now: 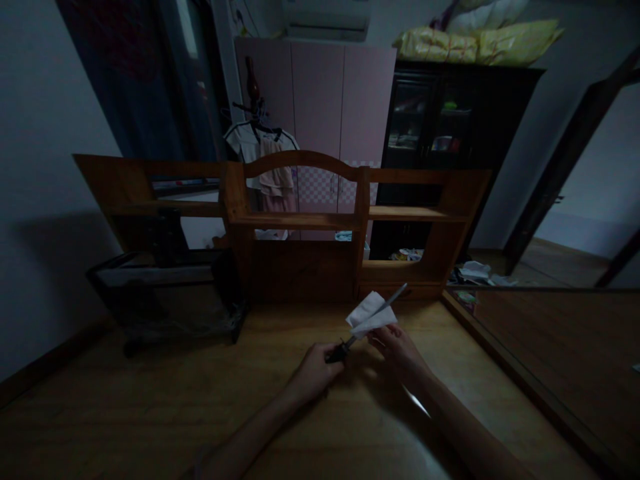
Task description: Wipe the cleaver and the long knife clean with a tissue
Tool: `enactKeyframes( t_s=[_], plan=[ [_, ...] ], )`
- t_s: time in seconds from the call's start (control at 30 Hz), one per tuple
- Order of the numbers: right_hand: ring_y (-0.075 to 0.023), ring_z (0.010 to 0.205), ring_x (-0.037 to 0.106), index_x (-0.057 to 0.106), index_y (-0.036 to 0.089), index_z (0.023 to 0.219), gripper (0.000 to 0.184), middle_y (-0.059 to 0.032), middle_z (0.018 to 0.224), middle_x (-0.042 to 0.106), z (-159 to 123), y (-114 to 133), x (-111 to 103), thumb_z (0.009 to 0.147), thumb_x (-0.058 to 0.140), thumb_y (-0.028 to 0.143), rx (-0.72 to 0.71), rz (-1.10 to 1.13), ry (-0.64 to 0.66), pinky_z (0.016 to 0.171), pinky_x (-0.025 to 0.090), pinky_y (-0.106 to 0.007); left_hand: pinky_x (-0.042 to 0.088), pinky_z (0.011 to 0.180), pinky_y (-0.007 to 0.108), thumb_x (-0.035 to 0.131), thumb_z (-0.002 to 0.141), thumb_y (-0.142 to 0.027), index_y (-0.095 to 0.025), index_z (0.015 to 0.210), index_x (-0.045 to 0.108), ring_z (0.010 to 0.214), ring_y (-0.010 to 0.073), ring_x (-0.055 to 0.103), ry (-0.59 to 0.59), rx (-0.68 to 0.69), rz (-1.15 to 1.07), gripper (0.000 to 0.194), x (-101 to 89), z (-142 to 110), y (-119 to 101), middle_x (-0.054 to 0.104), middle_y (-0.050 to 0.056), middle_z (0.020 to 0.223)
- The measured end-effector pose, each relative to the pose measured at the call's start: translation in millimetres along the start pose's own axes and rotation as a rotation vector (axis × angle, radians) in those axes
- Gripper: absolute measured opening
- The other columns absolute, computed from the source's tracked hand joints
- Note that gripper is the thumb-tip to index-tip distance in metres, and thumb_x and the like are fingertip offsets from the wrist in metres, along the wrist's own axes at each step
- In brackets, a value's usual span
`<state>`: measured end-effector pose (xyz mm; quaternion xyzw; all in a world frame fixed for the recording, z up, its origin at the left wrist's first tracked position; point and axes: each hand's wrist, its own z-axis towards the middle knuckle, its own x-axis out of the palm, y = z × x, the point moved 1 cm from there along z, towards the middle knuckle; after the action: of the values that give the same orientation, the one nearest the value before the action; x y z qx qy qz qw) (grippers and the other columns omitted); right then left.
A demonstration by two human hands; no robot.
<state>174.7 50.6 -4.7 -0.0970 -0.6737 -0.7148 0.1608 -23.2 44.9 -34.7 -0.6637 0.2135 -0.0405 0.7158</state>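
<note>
My left hand [317, 370] is closed around the black handle of a tool with a long, narrow metal shaft [399, 292]. The shaft points up and to the right; whether it is a blade or a rod I cannot tell. A white tissue [367, 311] lies around the middle of the shaft, so part of the metal is hidden. My right hand [395, 343] pinches the lower edge of the tissue, its fingertips partly covered. Both hands are above the wooden surface. A bright streak [419, 404] shows beside my right forearm, too unclear to name.
A wooden shelf unit [297, 220] spans the far edge of the wooden surface [200, 413]. To the left stands a black-framed case [170, 303]. A raised wooden edge [510, 360] runs along the right. Behind are pink wardrobe doors [317, 100] and a dark cabinet [480, 127].
</note>
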Motion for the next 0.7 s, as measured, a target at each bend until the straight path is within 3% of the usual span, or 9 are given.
enactKeyframes(
  t_s=[0.2, 0.43, 0.7],
  plan=[
    [-0.0211, 0.094, 0.06, 0.067, 0.019, 0.092, 0.025, -0.0068, 0.097, 0.066, -7, 3, 7, 0.074, 0.075, 0.033, 0.052, 0.054, 0.008, 0.085, 0.045, -0.032, 0.032, 0.033, 0.016, 0.056, 0.073, -0.025, -0.012, 0.084, 0.065, 0.037, 0.0076, 0.045, 0.007, -0.023, 0.005, 0.019, 0.0, 0, 3, 0.057, 0.0, 0.065],
    [-0.0237, 0.08, 0.063, 0.068, 0.016, 0.08, 0.015, -0.0074, 0.082, 0.068, -10, -7, 13, 0.066, 0.072, 0.022, 0.103, -0.096, 0.07, 0.077, 0.049, -0.037, 0.037, 0.045, 0.017, 0.062, 0.072, -0.024, -0.009, 0.082, 0.068, 0.052, 0.0106, 0.05, 0.004, 0.025, -0.012, 0.019, -1.1, 1, -4, 0.06, 0.003, 0.068],
    [-0.0276, 0.095, 0.061, 0.063, 0.022, 0.095, 0.038, -0.005, 0.096, 0.067, -11, -3, 13, 0.06, 0.078, 0.021, 0.011, -0.104, 0.028, 0.084, 0.048, -0.039, 0.037, 0.048, 0.018, 0.056, 0.072, -0.021, -0.008, 0.082, 0.067, 0.056, 0.0127, 0.052, -0.023, 0.025, -0.004, 0.019, -0.4, 3, 4, 0.06, 0.003, 0.069]
  ],
)
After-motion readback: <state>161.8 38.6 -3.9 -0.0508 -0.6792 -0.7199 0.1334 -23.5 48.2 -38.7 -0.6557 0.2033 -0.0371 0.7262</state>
